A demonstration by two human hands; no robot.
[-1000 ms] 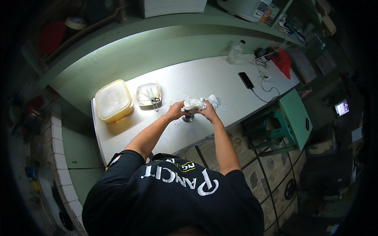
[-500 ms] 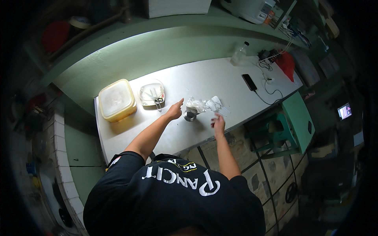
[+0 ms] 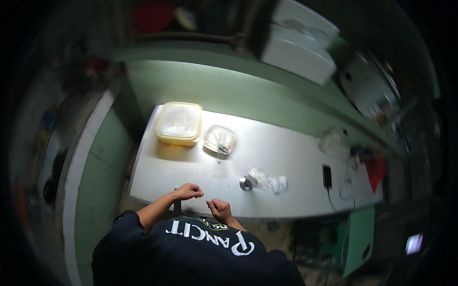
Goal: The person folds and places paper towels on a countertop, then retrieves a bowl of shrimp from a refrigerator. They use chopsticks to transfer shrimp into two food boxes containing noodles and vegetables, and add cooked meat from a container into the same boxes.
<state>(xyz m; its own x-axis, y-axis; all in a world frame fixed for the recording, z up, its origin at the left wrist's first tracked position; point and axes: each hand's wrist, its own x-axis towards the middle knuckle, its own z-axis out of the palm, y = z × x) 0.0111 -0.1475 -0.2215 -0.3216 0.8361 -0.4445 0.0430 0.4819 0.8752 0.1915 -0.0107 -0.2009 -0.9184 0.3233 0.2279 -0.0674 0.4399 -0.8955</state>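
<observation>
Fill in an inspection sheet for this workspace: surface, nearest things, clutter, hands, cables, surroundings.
Surface: white table, partly blurred.
Things nearest the hands: round metal item, pale plastic pile beside it.
Clutter: yellowish lidded tub, dish with a utensil, dark phone.
Hands: left hand and right hand by the near edge, fingers curled; contents unclear.
Cables: dark cable from the phone.
Surroundings: green wall behind; white box above.

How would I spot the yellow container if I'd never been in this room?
Find the white table against the green wall. At its far left corner sits a squarish, pale-lidded yellow container. It stands taller and bulkier than the shallow dish to its right.
</observation>
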